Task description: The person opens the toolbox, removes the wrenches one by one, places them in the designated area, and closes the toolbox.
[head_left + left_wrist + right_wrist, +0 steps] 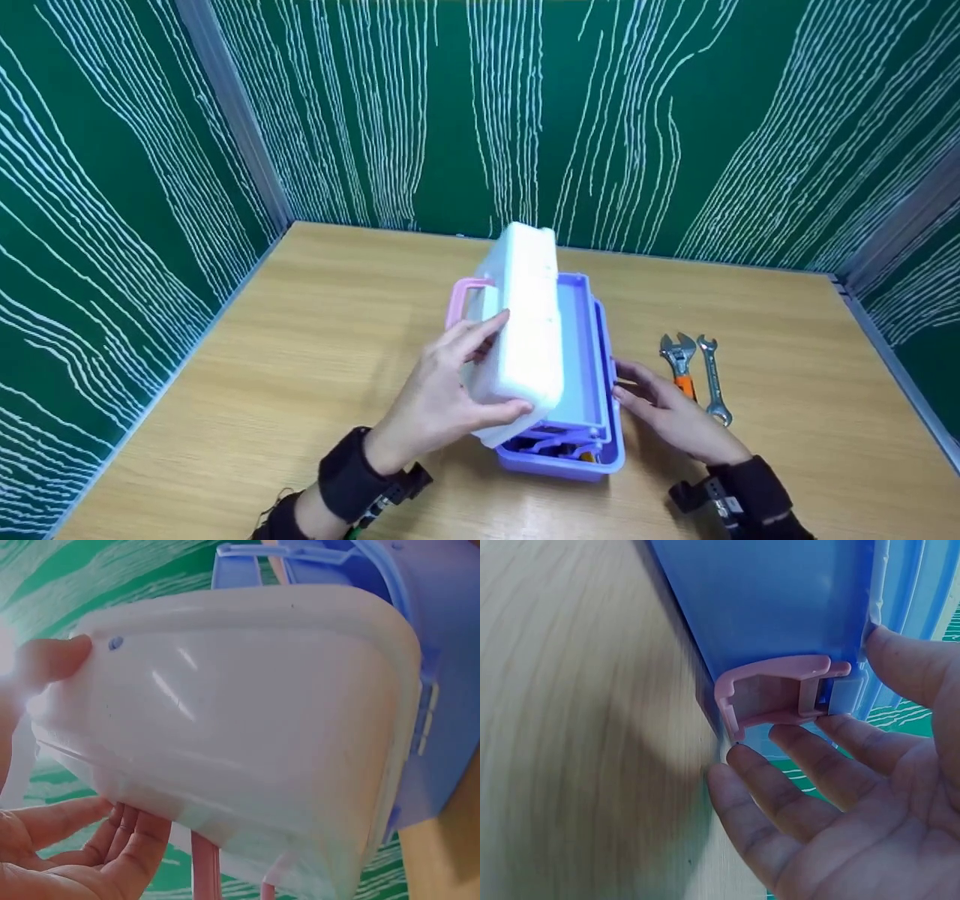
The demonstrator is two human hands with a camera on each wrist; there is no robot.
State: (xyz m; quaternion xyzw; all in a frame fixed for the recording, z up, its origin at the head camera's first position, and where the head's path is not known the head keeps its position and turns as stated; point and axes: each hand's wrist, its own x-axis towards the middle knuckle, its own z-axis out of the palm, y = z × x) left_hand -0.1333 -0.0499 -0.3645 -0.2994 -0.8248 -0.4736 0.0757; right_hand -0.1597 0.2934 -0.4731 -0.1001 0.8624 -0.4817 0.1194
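Note:
A purple toolbox (559,468) stands on the table with its white lid (532,322) raised and tilted to the left. My left hand (439,386) grips the lid, thumb on its near end and fingers at the side that bears a pink handle (456,304). Inside the box is a purple tray (581,352) on folding arms, with shadowed things beneath. At the box's right side, my right hand (679,420) touches the rim with its thumb. Its loosely extended fingers lie beside a pink latch (772,667) that hangs from the box wall.
To the right of the box lie an adjustable wrench (679,352) with an orange handle and a metal spanner (714,379). Green panels (600,135) with white wavy lines wall in the wooden table (315,300) at the back and sides.

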